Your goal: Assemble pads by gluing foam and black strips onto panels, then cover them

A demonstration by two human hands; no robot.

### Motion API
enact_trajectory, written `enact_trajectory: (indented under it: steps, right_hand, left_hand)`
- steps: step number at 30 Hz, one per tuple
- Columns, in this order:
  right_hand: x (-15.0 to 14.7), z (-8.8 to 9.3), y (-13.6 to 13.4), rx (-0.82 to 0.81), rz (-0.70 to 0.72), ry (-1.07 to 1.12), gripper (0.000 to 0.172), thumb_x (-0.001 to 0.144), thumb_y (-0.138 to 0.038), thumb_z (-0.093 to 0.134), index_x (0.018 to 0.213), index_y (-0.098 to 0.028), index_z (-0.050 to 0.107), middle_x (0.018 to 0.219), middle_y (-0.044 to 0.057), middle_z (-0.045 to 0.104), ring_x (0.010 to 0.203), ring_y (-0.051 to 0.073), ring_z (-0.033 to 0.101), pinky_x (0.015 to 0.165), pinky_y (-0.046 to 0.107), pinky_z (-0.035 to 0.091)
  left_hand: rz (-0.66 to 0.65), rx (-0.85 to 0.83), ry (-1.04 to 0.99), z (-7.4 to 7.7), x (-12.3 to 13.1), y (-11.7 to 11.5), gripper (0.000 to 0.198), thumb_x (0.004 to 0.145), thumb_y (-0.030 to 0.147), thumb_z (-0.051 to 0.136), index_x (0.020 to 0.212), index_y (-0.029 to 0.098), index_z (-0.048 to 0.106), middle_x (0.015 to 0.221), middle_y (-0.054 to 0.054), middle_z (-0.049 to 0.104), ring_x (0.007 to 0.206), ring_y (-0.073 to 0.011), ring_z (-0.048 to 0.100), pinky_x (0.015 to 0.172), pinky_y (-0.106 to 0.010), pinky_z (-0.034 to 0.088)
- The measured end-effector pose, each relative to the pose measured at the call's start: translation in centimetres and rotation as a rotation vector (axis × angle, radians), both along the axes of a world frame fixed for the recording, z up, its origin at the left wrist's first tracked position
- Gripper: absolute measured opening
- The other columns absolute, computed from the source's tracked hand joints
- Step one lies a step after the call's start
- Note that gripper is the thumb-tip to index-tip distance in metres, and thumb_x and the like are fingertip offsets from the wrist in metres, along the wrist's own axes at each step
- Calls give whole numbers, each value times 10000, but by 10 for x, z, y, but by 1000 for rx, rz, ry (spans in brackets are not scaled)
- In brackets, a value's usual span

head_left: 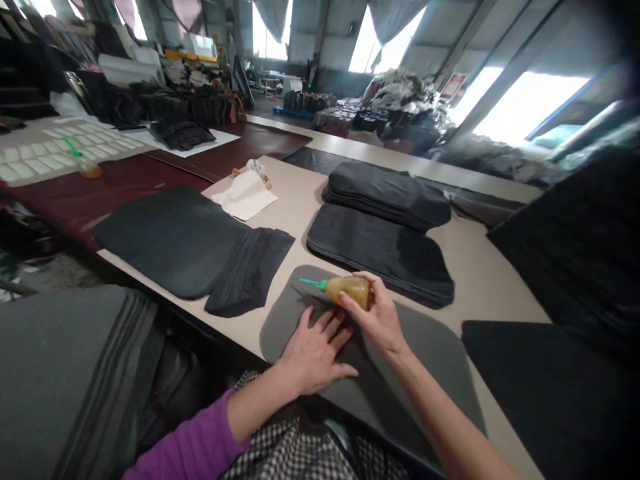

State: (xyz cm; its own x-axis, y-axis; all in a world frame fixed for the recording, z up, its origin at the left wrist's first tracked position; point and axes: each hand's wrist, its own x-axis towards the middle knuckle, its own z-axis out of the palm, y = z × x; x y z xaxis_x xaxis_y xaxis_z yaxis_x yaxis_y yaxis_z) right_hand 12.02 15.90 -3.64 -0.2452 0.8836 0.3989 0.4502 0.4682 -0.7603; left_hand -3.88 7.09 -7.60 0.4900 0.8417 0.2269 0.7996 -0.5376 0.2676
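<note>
My right hand [381, 319] is wrapped round a squeeze bottle [345, 291] of amber liquid. The bottle lies nearly level in the air, its thin green nozzle pointing left. Below it is a dark grey sheet [430, 353] with rounded corners, lying at the table's near edge. Flat on that sheet rests my left hand [320, 350], fingers spread, with nothing in it. Just left of the sheet, a fanned pile of black pieces [253, 270] overlaps a larger black rounded sheet [175, 233].
Two stacks of black rounded pieces, a nearer one [380, 253] and a farther one [385, 193], stand beyond the sheet. A white cloth [245, 193] lies farther back. Another amber bottle [90, 167] stands at far left. Thick grey sheets [70, 373] are piled at lower left.
</note>
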Motion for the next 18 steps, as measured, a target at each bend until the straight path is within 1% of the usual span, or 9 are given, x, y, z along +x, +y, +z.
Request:
enact_trajectory:
  steps: [3, 7, 9, 13, 18]
  right_hand:
    - [-9, 1, 19, 71, 29, -62, 519, 879, -570, 717, 1252, -247, 554, 1180, 81, 610, 1073, 299, 598, 959, 456, 486]
    - [-13, 3, 32, 73, 180, -132, 493, 897, -538, 716, 1265, -257, 548, 1185, 69, 590, 1059, 281, 589, 933, 424, 486]
    - [-12, 3, 37, 68, 229, -156, 482, 908, -518, 713, 1278, -263, 539, 1171, 62, 586, 1047, 273, 589, 913, 409, 488]
    - [-7, 1, 49, 81, 231, -169, 470, 920, -497, 706, 1289, -266, 527, 1165, 61, 579, 1037, 270, 588, 903, 401, 488]
    - [-3, -3, 60, 174, 175, -185, 467, 934, -490, 682, 1302, -255, 515, 1162, 78, 563, 1054, 284, 577, 939, 423, 488]
  left_hand:
    - [8, -10, -2, 0, 0, 1, 745, 978, 721, 215, 1542, 262, 377, 1625, -93, 361, 1519, -281, 253, 1217, -597, 181]
    - [8, -11, 6, -2, 0, 2, 748, 977, 724, 199, 1550, 275, 367, 1627, -85, 361, 1519, -282, 253, 1220, -602, 166]
    - [10, -4, 16, -2, 0, 2, 750, 978, 722, 198, 1552, 270, 365, 1628, -88, 360, 1518, -278, 257, 1220, -595, 169]
    - [10, 9, 27, -2, 0, 2, 739, 984, 710, 207, 1549, 264, 373, 1631, -90, 354, 1525, -271, 246, 1218, -579, 189]
    - [8, 11, 38, -1, 0, 1, 731, 979, 714, 223, 1537, 274, 394, 1638, -79, 345, 1513, -274, 277, 1207, -581, 226]
